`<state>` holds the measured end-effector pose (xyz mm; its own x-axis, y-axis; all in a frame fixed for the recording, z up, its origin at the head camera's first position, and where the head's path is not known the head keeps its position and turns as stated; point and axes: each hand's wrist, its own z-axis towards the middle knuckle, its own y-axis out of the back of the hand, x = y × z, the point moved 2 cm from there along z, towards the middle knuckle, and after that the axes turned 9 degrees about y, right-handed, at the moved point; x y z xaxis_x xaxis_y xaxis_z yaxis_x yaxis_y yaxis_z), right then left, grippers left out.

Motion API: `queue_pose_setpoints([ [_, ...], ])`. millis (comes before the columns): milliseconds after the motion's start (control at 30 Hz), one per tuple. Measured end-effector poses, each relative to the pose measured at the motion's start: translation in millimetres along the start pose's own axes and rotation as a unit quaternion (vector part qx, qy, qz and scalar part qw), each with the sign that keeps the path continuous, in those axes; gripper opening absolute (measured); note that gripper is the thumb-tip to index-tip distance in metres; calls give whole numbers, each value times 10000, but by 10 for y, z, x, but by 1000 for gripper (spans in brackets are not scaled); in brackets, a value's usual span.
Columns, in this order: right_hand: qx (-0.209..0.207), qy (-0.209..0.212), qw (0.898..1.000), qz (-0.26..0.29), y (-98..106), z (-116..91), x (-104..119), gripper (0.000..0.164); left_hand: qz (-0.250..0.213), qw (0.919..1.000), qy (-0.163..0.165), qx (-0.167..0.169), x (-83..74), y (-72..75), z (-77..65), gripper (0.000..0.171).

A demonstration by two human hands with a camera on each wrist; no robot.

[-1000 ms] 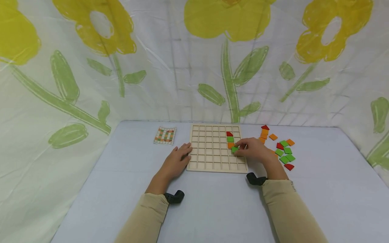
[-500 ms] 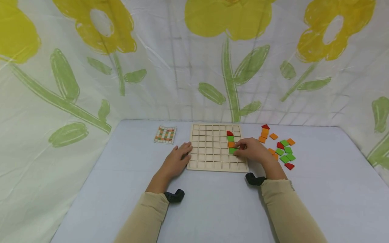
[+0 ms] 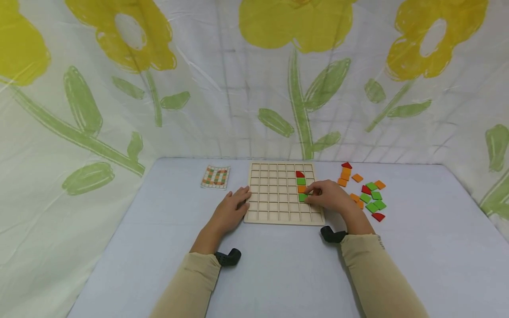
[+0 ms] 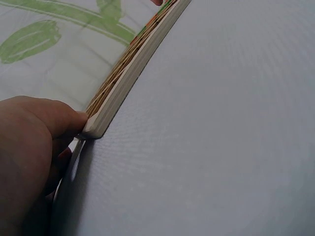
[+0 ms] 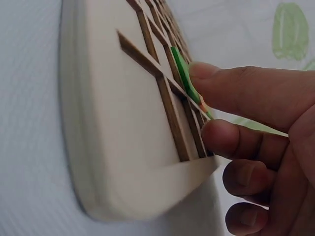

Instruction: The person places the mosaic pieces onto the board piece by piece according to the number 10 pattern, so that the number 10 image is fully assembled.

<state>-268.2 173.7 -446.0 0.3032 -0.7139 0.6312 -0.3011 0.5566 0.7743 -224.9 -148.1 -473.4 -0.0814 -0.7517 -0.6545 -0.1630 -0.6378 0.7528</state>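
Note:
A light wooden grid board [image 3: 273, 216] lies on the table, with a red quarter-round tile [image 3: 300, 174], a green square tile [image 3: 301, 181] and an orange square tile [image 3: 301, 189] in one column of cells. My right hand [image 3: 330, 195] is over the board's right side, its thumb touching another green square tile [image 5: 183, 76] at a cell below the orange one; its other fingers are curled. My left hand [image 3: 229, 213] rests against the board's left edge with relaxed fingers, and in the left wrist view the thumb [image 4: 69, 118] touches the board's corner.
Right of the board lie loose tiles: red triangles [image 3: 347, 165], orange squares [image 3: 357, 178], green squares [image 3: 371, 207] and a red quarter-round [image 3: 378, 217]. A pattern card [image 3: 215, 177] lies at the back left. Behind the table hangs a flower-printed cloth [image 3: 222, 88].
The green tile held by my right hand has come down from a tilted position into line with the column, below the orange tile. My left hand has stayed at the board's edge.

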Motion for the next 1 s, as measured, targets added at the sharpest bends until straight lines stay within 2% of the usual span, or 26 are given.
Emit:
queue_pose_setpoints([
  [167,-239,-295,9993,-41,170,-74,-95,29,3,10000,11,11,-16,16,-12,44],
  [333,-600,-900,9941,-126,436,-253,-269,39,-32,10000,25,21,-13,28,-1,44],
  [500,-1133,-1796,9771,-148,607,-458,-510,44,15,10000,7,28,10,20,7,44],
  [600,-1367,-2143,9666,-312,645,-542,-618,44,-4,10000,-15,31,17,16,6,44],
  [700,-1417,-2340,9611,-374,656,-590,-683,42,-15,10000,-23,37,15,13,5,44],
  [1000,-1416,-2408,9597,-318,642,-629,-736,45,-35,10000,7,92,5,-3,9,44],
])
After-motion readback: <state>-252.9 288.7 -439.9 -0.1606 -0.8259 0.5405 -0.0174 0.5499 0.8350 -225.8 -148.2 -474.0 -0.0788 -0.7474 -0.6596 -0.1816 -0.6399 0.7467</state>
